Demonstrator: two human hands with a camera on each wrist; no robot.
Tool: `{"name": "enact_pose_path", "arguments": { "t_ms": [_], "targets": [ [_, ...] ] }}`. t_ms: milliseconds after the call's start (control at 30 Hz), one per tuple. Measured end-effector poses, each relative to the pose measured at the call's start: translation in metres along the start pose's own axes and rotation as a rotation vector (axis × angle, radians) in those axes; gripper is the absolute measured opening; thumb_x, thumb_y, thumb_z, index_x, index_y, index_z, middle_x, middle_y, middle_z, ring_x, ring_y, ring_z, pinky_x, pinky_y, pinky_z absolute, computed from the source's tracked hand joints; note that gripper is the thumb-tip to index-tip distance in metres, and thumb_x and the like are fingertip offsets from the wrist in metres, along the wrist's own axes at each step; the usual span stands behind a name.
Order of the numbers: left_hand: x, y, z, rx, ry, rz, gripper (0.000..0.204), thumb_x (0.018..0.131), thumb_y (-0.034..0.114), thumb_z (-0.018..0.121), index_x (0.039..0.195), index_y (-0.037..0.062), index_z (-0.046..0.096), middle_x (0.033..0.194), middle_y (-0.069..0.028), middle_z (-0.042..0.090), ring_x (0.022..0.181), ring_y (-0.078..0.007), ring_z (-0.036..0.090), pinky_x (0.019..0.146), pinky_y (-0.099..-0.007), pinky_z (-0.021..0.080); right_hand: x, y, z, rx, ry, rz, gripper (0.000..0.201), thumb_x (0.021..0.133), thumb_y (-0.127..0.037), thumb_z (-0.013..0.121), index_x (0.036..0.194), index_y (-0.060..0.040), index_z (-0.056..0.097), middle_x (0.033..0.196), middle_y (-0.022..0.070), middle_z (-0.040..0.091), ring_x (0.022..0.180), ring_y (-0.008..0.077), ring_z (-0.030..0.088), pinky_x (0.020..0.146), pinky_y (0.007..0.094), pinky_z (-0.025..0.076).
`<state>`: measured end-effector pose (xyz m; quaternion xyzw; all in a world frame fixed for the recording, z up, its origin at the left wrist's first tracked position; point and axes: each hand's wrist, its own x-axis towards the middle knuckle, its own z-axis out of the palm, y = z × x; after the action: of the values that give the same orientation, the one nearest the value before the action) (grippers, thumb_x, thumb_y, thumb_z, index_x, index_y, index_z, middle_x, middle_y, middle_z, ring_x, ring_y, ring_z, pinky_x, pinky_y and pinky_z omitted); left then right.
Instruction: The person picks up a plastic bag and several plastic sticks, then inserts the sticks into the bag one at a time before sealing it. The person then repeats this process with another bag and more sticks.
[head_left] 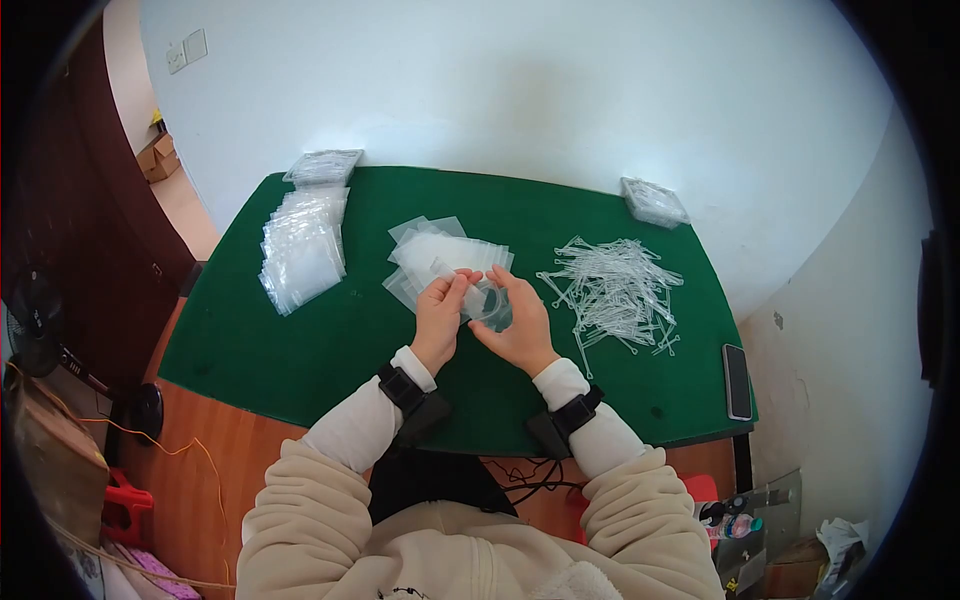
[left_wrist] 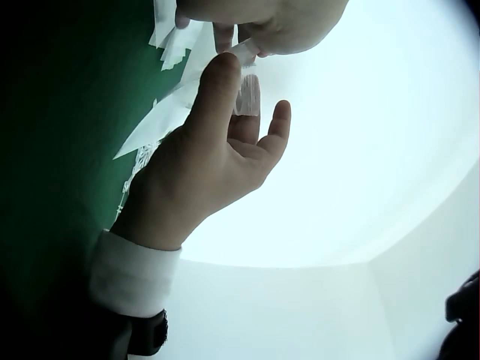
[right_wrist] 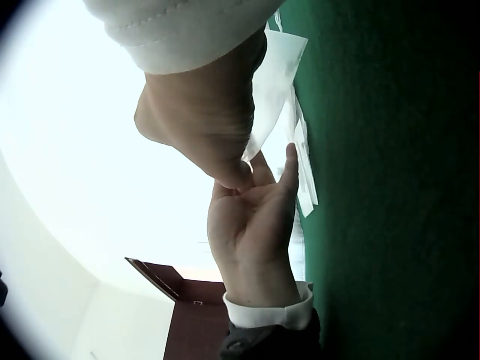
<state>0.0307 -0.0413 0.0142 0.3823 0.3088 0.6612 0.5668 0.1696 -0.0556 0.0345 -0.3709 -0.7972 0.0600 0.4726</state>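
Both hands are close together over the middle of the green table (head_left: 480, 400). Between thumb and fingers my left hand (head_left: 438, 318) pinches a clear plastic bag (head_left: 490, 300); in the left wrist view a see-through strip of plastic (left_wrist: 248, 96) shows at its fingers. My right hand (head_left: 522, 328) holds the bag's other side, its thumb and fingers curved round it. In the right wrist view that hand's fingertips are partly hidden behind its palm. Under and behind the hands lies a loose pile of clear flat bags (head_left: 425, 245).
Right of the hands is a heap of clear plastic sticks with looped ends (head_left: 615, 290). A fanned row of clear bags (head_left: 305, 250) lies left. Stacked clear packs (head_left: 325, 167) and another stack (head_left: 655, 203) stand along the back edge. A phone (head_left: 737, 382) lies at the right edge.
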Motion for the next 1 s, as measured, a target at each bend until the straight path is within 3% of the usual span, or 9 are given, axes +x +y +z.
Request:
{"name": "enact_pose_path", "arguments": {
  "t_ms": [133,267,367,400,500,633,1000],
  "targets": [
    [-0.005,0.004,0.002,-0.044,-0.040,-0.110,0.024,0.091,0.019,0.050,0.103,-0.0011,0.055,0.100,-0.0071,0.062,0.089,-0.0127,0.057,0.076,-0.0263,0.046,0.000,0.001,0.001,-0.027,0.097,-0.023,0.068,0.059,-0.017,0.074,0.120,-0.0026,0.046,0.104,0.0109,0.059,0.092,0.0276,0.057,0.080,0.0340,0.046],
    [0.005,0.004,-0.008,0.021,-0.138,-0.157,0.025,0.091,0.021,0.051,0.102,-0.0009,0.055,0.101,-0.0081,0.061,0.089,-0.0151,0.059,0.072,-0.0281,0.049,0.002,0.000,-0.004,-0.076,0.092,-0.057,0.065,0.061,-0.018,0.075,0.118,-0.0013,0.047,0.101,0.0095,0.060,0.081,0.0211,0.059,0.071,0.0298,0.047],
    [0.012,0.010,-0.016,0.011,-0.184,-0.366,0.025,0.090,0.020,0.052,0.102,-0.0013,0.055,0.099,-0.0095,0.061,0.088,-0.0168,0.061,0.072,-0.0288,0.051,0.001,0.005,-0.006,0.213,0.067,0.230,0.047,0.073,-0.019,0.069,0.112,-0.0009,0.051,0.084,0.0042,0.061,0.063,0.0110,0.052,0.057,0.0228,0.042],
    [0.009,0.015,-0.014,0.012,-0.184,-0.366,0.025,0.090,0.020,0.052,0.102,-0.0013,0.055,0.099,-0.0095,0.061,0.088,-0.0168,0.061,0.072,-0.0288,0.051,0.000,0.010,-0.005,0.213,0.067,0.230,0.047,0.073,-0.019,0.069,0.112,-0.0009,0.051,0.084,0.0042,0.061,0.063,0.0110,0.052,0.057,0.0228,0.042],
    [0.000,0.029,-0.008,0.144,-0.462,-0.586,0.021,0.088,0.016,0.053,0.099,-0.0009,0.058,0.092,-0.0059,0.060,0.081,-0.0132,0.058,0.068,-0.0250,0.047,-0.001,0.034,-0.002,0.868,-0.043,0.592,0.023,0.083,-0.023,0.061,0.094,-0.0030,0.059,0.065,-0.0027,0.052,0.056,0.0038,0.041,0.049,0.0193,0.032],
    [-0.005,0.025,-0.007,0.244,-0.659,-0.713,0.021,0.088,0.016,0.053,0.097,-0.0012,0.059,0.088,-0.0057,0.061,0.076,-0.0119,0.058,0.065,-0.0232,0.046,-0.004,0.041,-0.002,1.052,-0.134,0.677,0.012,0.089,-0.016,0.052,0.087,-0.0047,0.056,0.056,-0.0076,0.039,0.046,0.0008,0.031,0.042,0.0181,0.023],
    [-0.009,0.034,-0.002,0.333,-0.729,-0.709,0.021,0.087,0.019,0.054,0.096,0.0011,0.060,0.087,-0.0033,0.062,0.072,-0.0085,0.056,0.061,-0.0202,0.043,-0.001,0.030,-0.006,0.902,-0.286,0.679,0.013,0.087,-0.016,0.056,0.079,-0.0069,0.052,0.055,-0.0079,0.040,0.045,0.0006,0.030,0.041,0.0181,0.021]
  ]
}}
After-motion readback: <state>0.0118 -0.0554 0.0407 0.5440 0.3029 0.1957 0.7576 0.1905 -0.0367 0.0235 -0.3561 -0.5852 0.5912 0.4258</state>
